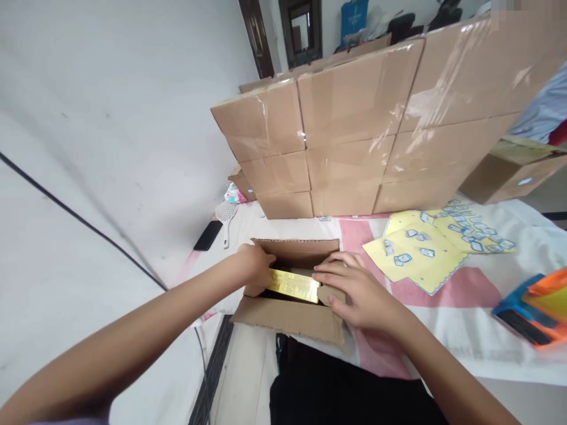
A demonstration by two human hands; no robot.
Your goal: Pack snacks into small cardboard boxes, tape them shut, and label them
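An open cardboard box (287,316) stands in front of me with its near and far flaps spread. Inside lies a shiny yellow, flat-sided pack (295,285), its left end close against my left hand. My left hand (256,267) reaches over the left side of the box, fingers curled inward; the fingertips are partly hidden and what they grip cannot be made out. Across the right end of the box rests my right hand (354,289), fingers stretched and apart, on the small right flap (331,295) and near the pack's right end.
Taped cardboard boxes (349,136) form a wall behind. A yellow paper with drawn shapes (416,251) lies to the right, near an orange and blue object (535,310). To the left are a black phone (208,235) and a white slotted spoon (226,217). A white wall (101,147) borders the left.
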